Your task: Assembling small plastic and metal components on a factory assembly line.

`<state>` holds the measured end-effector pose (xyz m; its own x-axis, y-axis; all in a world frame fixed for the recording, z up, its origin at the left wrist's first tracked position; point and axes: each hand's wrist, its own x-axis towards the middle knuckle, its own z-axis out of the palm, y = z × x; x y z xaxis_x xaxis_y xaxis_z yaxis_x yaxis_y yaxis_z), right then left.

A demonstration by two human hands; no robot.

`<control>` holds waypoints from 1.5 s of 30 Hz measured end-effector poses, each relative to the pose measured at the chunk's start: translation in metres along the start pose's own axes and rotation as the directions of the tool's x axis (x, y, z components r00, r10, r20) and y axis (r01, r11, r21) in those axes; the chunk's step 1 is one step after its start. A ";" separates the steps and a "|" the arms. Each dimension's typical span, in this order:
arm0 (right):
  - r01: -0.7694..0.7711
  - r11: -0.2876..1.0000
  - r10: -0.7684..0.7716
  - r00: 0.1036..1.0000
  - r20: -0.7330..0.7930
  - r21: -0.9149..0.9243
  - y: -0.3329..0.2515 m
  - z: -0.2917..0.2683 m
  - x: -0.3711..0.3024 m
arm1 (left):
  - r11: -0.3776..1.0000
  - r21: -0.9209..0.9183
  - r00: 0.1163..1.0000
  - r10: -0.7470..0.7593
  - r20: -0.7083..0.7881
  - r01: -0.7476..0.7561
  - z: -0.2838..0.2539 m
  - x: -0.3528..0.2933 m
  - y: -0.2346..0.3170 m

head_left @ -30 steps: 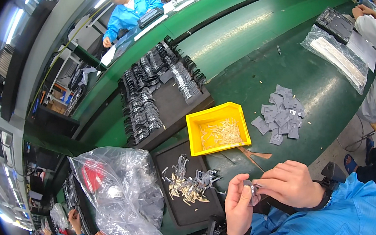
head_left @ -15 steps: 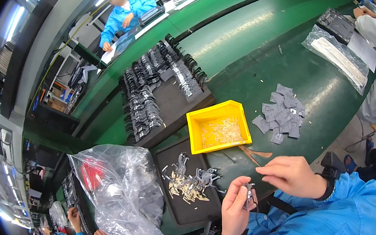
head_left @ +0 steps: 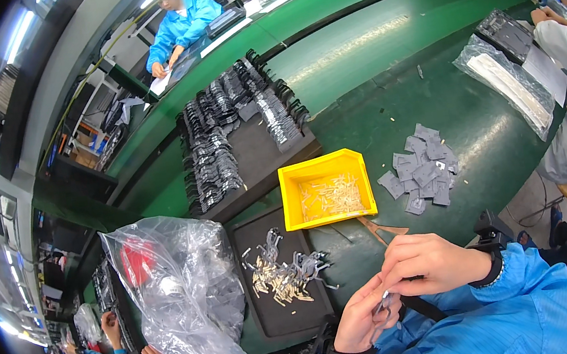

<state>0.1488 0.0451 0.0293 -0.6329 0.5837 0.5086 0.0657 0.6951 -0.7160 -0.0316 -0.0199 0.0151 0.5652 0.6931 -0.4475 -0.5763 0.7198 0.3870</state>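
Observation:
Low in front of me, my left hand (head_left: 365, 316) is closed around a small grey part with a shiny metal edge (head_left: 386, 301). Fingers of my right hand (head_left: 432, 262) are pinched together against that part; whatever sits between the fingertips is hidden. Just beyond my hands lies a copper-coloured two-pronged tool (head_left: 383, 228), beside a yellow bin (head_left: 290, 201) of small pale pins (head_left: 336, 198). To the left, a black tray (head_left: 279, 324) carries a heap of brass-coloured pins (head_left: 280, 282) and small grey clips (head_left: 308, 266).
Flat grey plates (head_left: 425, 170) lie piled right of the bin. A dark foam block (head_left: 251, 154) bears rows of black parts (head_left: 211, 151). A clear plastic bag (head_left: 191, 291) bulges at left. Bagged white strips (head_left: 506, 84) lie far right. Co-workers sit left, right and opposite.
My right hand has moved left and down to meet my left hand at the grey part. My left hand has turned slightly. The co-worker opposite has lowered an arm to the papers.

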 end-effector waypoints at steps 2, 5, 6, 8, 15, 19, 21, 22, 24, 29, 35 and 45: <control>-0.080 0.994 0.076 0.996 0.049 0.069 0.002 0.002 -0.002 | 1.000 -0.010 1.000 -0.017 0.005 0.017 -0.001 0.001 0.000; -0.131 0.990 0.128 0.991 0.049 0.058 0.000 0.002 -0.002 | 0.998 -0.049 0.999 -0.039 0.035 0.040 -0.005 0.003 -0.001; -0.130 0.990 0.128 0.991 0.049 0.058 0.001 0.003 -0.002 | 0.996 -0.078 0.997 -0.043 0.059 0.047 -0.006 0.004 -0.002; -0.186 0.974 0.189 0.982 -0.010 0.129 0.003 0.004 -0.004 | 0.998 -0.061 0.998 -0.018 0.063 0.022 -0.006 0.004 -0.002; -0.296 0.946 0.313 0.941 -0.131 0.135 -0.002 -0.003 -0.003 | 0.769 0.475 0.878 0.477 0.019 -0.428 -0.011 0.002 -0.015; -0.240 0.967 0.252 0.953 -0.167 0.090 -0.004 0.005 -0.003 | 0.509 0.712 0.743 0.669 0.028 -0.485 0.005 0.007 -0.020; -0.246 0.969 0.236 0.924 -0.300 0.004 -0.007 0.010 -0.003 | 0.509 0.695 0.690 0.723 -0.025 -0.508 0.005 0.009 -0.020; -0.246 0.969 0.235 0.924 -0.301 0.003 -0.010 0.010 -0.006 | 0.508 0.695 0.690 0.723 -0.023 -0.509 0.005 0.009 -0.019; -0.403 0.905 0.424 0.846 -0.322 0.134 -0.020 0.010 -0.014 | 0.628 0.575 0.702 0.701 -0.124 -0.525 0.009 0.006 -0.017; -0.368 0.901 0.425 0.853 -0.302 0.228 -0.030 0.015 -0.015 | 0.661 0.541 0.713 0.685 -0.151 -0.520 0.013 0.006 -0.017; -0.333 0.942 0.335 0.905 -0.263 0.053 -0.028 0.016 -0.012 | 0.646 0.547 0.707 0.695 -0.132 -0.533 0.012 0.006 -0.019; -0.278 0.953 0.233 0.926 -0.296 -0.120 -0.028 0.021 -0.008 | 0.629 0.608 0.719 0.682 -0.133 -0.484 0.013 0.006 -0.018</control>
<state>0.1362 0.0117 0.0355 -0.3425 0.8268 0.4463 0.3311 0.5507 -0.7662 -0.0100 -0.0281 0.0154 -0.0655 0.9841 -0.1651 -0.2770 0.1410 0.9505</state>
